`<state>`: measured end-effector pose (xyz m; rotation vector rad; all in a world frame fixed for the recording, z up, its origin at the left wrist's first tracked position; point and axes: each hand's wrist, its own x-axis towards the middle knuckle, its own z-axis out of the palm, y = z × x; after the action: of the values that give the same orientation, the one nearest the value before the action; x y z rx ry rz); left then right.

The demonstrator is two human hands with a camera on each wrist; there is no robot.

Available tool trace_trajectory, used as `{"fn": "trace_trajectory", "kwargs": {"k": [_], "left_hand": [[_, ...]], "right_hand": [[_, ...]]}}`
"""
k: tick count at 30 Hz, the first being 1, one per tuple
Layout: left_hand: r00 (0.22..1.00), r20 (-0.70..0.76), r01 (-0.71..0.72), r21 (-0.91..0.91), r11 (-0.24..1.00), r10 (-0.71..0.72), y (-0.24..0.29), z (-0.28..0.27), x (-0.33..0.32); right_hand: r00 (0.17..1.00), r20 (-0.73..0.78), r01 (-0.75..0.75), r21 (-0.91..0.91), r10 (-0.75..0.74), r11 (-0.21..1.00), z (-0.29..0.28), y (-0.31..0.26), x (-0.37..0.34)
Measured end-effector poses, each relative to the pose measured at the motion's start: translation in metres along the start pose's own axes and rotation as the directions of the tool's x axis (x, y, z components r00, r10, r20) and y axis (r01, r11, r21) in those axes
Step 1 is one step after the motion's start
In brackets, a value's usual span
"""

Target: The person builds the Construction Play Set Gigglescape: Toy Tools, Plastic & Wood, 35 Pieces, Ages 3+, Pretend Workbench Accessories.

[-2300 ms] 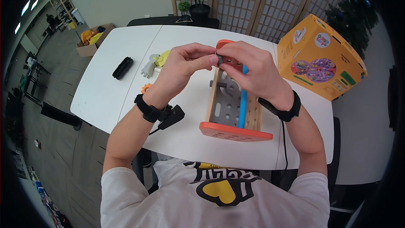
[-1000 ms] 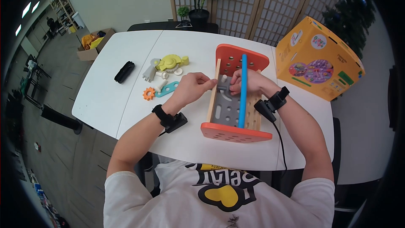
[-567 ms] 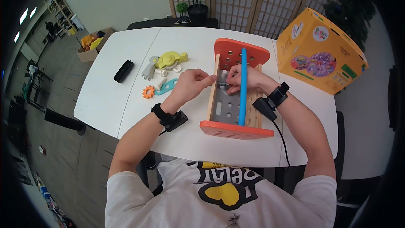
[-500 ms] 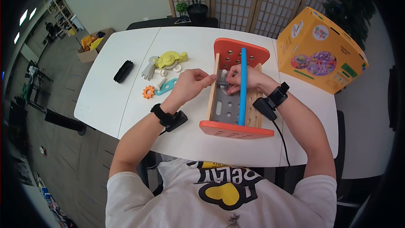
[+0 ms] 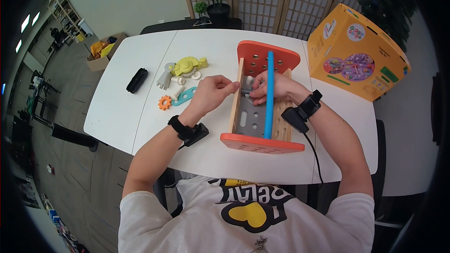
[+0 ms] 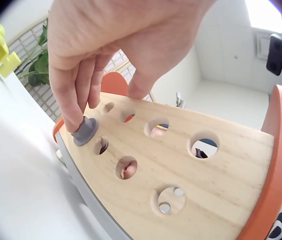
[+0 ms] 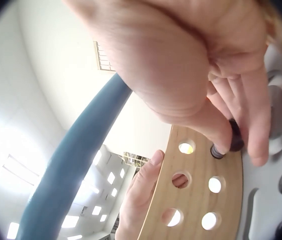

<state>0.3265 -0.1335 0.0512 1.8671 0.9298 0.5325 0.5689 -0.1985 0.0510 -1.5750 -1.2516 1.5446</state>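
Observation:
A toy workbench with red-orange end panels and wooden sides stands on the white table. A grey bolt runs through the left wooden side panel. My left hand is outside that panel, its fingertips holding the bolt's grey head and its thumb at the panel's top edge. Inside the box, my right hand reaches beneath the blue bar. Its thumb and fingers pinch a dark nut on the bolt's threaded end. The fingers partly cover the nut.
Left of the workbench lie a yellow and grey toy tool, a teal strip, an orange gear and pale screws. Farther left is a black case. A yellow box stands at the right.
My hands were together above the workbench around a small grey piece. Since then, the right hand has gone down inside and the left to the outer panel. Lately only the right fingers shift at the nut.

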Motion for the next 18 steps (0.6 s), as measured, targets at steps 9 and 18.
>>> {"fn": "trace_trajectory", "kwargs": {"k": [9, 18], "left_hand": [[1.0, -0.002, -0.009, -0.015, 1.0, 0.009, -0.0042, 0.0013, 0.0021], [1.0, -0.012, -0.013, -0.007, 1.0, 0.013, -0.0051, 0.0022, 0.0026]], "right_hand": [[0.997, -0.075, -0.001, -0.015, -0.001, 1.0, 0.0032, -0.0005, 0.0009], [0.998, -0.07, -0.01, -0.031, 0.008, 0.999, 0.0016, 0.0006, 0.0035]]}}
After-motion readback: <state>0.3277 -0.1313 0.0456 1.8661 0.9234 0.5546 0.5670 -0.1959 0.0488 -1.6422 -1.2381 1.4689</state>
